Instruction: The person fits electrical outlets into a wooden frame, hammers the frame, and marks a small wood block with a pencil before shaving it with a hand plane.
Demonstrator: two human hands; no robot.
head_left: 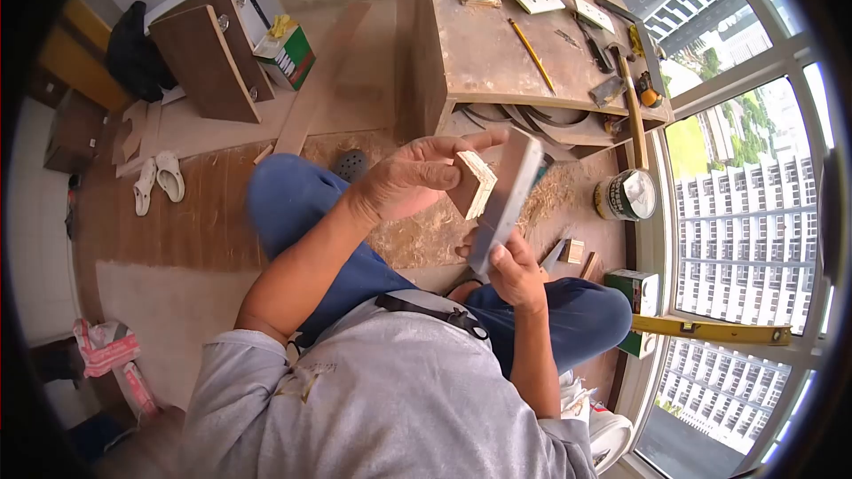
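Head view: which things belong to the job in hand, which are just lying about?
Likely in the job:
- small brown wood piece with pale layered edges, in left hand
- long flat grey-edged bar, in right hand

Apparently lying about:
- yellow pencil
- wooden-handled hammer
- yellow spirit level
- pale clogs

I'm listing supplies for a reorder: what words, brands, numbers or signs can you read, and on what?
No text reads clearly enough to quote.
Green box by the leaning panels: pale lettering, too blurred.
Tub: label lettering, too small.
Green box by the window: marks, too small.
Pink bag: any print too blurred.
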